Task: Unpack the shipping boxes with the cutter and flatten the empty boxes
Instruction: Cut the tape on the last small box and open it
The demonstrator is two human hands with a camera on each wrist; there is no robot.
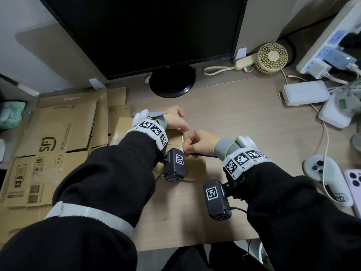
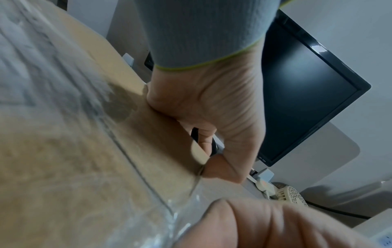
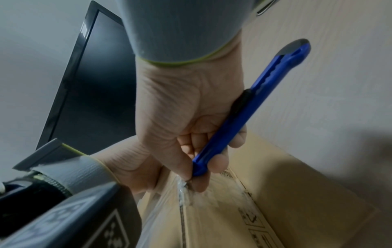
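Observation:
A brown shipping box (image 1: 195,170) lies on the desk in front of me, sealed with clear tape (image 2: 63,87) along its top seam. My left hand (image 1: 176,120) grips the box's far edge, fingers curled over the corner (image 2: 214,127). My right hand (image 1: 197,142) holds a blue cutter (image 1: 204,155) in a fist. In the right wrist view the cutter (image 3: 250,104) points down, its tip at the taped seam (image 3: 184,189) near the box's (image 3: 286,193) far edge. The blade itself is hidden by my fingers. The two hands are close together.
Several flattened cardboard boxes (image 1: 54,143) lie at the left. A black monitor (image 1: 148,32) on a round stand (image 1: 172,81) is behind the box. At the right are a small fan (image 1: 272,57), a power strip (image 1: 328,42), chargers with cables (image 1: 306,92), a white controller (image 1: 328,178) and a phone (image 1: 353,184).

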